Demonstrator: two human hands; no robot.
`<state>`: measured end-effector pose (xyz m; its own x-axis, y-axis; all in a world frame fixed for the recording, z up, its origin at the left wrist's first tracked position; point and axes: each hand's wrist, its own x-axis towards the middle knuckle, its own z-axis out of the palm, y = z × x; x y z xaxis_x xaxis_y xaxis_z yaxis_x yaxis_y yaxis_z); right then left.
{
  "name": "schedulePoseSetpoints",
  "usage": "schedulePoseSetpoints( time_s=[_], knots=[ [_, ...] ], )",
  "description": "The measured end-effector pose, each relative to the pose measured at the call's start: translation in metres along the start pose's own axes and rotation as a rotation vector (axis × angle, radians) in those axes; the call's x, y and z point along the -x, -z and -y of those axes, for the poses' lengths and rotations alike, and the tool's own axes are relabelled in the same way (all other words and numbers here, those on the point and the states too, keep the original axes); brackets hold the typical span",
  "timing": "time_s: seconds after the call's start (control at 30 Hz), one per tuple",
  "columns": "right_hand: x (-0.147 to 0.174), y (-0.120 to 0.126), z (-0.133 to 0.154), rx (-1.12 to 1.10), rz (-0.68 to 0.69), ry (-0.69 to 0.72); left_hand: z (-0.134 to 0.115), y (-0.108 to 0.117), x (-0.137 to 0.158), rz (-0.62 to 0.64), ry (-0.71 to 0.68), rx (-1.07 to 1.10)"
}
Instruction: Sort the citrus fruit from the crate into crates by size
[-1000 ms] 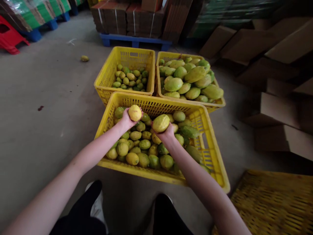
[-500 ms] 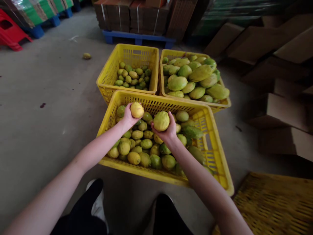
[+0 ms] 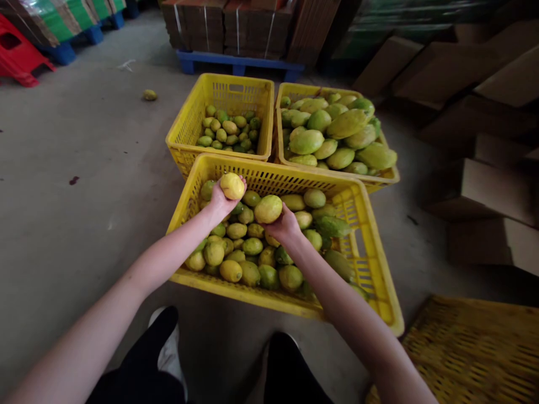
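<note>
My left hand [image 3: 220, 203] is closed round a yellow lemon [image 3: 232, 186], holding it above the front yellow crate [image 3: 379, 269]. To its right, my right hand [image 3: 287, 225] cups a larger yellow-green lemon [image 3: 268, 209] with its fingers partly hidden beneath the fruit. Below both hands, many green and yellow lemons [image 3: 231, 271] lie in the crate, heaped toward its left and middle. A longer green fruit [image 3: 332, 226] rests among them near the right side.
Behind stand a crate [image 3: 185, 120] of small lemons and a crate [image 3: 389, 178] heaped with large, long fruit. One lemon [image 3: 149, 95] lies on the floor. Cardboard boxes [image 3: 484, 191] sit at right, another yellow crate [image 3: 475, 353] at lower right, and a blue pallet [image 3: 238, 63] at the back.
The lemon in my right hand has been turned on its side and shifted slightly left. My left hand has tilted its lemon and moved it slightly left and up.
</note>
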<state>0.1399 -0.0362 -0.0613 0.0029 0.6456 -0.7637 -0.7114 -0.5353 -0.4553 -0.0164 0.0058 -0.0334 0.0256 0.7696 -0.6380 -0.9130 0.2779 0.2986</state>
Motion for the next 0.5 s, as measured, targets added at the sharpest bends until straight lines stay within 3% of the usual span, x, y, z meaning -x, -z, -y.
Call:
schedulePoseSetpoints(
  time_s=[0.5],
  knots=[
    [0.021, -0.007, 0.014, -0.096, 0.080, -0.011, 0.002, -0.004, 0.012, 0.155, 0.085, -0.217]
  ],
)
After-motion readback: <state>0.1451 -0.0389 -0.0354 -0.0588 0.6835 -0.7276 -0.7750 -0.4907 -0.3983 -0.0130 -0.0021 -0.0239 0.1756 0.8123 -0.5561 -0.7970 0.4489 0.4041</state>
